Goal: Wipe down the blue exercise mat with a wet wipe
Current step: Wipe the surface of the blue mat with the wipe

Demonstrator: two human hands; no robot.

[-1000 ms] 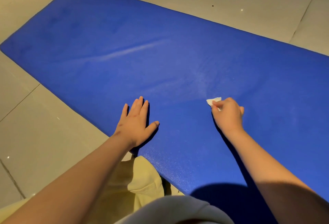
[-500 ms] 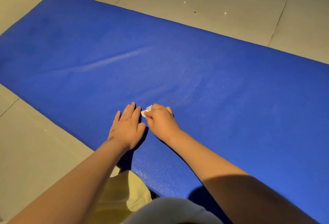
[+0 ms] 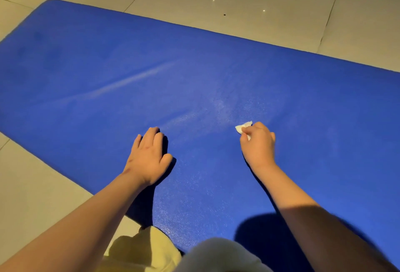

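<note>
While your right hand (image 3: 258, 145) pinches a small crumpled wet wipe (image 3: 244, 127) against the blue exercise mat (image 3: 97, 51), fingers curled round it w/ only a white corner poking out at the knuckles' upper left, your left hand (image 3: 149, 159) lies flat on the mat. Its fingers are straight & together, holding nothing, near the mat's lower-left edge.

The mat runs diagonally from upper left to the right edge of the frame, on pale floor tiles (image 3: 249, 1). The wipe sits approx. centre-right, touching the mat.

Progress, as a judgement: partway. A pale streak (image 3: 134, 81) crosses centre-left & a faint sheen (image 3: 223, 107) shows just above the wipe. These are prob. damp passes, so the middle band looks worked. The upper-left end looks dull w/ darker smudges (image 3: 41, 38) & no sheen. The right side shows none either, though the light is dim, so can't be sure. Likely left: both ends & the far edge.

Bottom of frame: your yellow clothing (image 3: 147, 250), at the mat's near edge.
</note>
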